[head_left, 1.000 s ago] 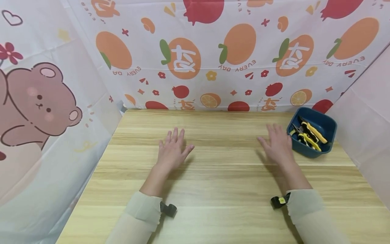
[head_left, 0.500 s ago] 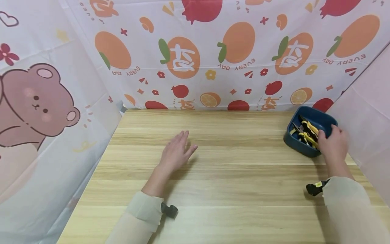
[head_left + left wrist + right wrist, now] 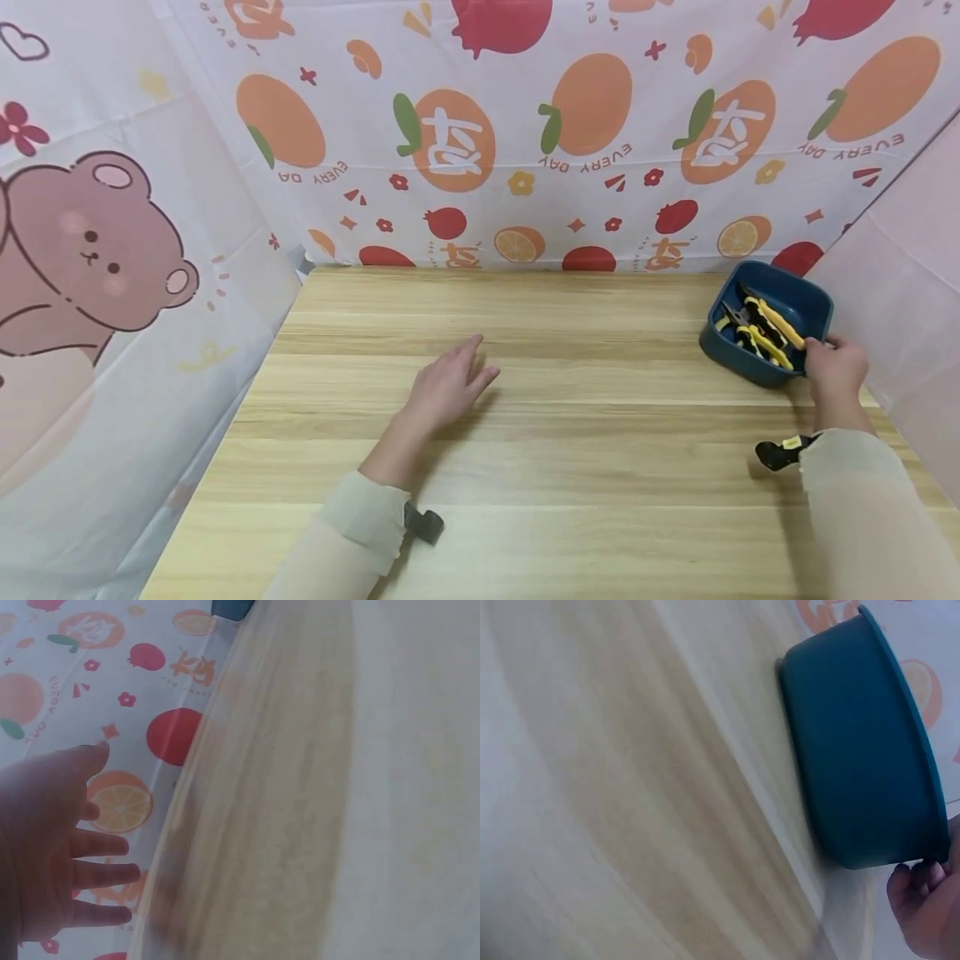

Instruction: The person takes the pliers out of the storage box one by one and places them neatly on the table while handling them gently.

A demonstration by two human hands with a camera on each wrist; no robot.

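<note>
Pliers [image 3: 771,348] sit in the blue tub [image 3: 735,361] beyond the right hand [image 3: 837,368], whose one-corner pinch could let their weight tilt it; relaxed left hand [image 3: 446,387] holds nothing.

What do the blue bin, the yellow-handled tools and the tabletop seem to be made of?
Blue bin: probably moulded plastic, satin finish; smooth wall, rounded corners, thin rim.
Yellow-handled tools: grips perhaps plastic or rubber, judging by their solid colour; a grey part looks metallic, too small to be sure.
Tabletop: wood or wood-look laminate; pale banded grain, soft sheen.
</note>
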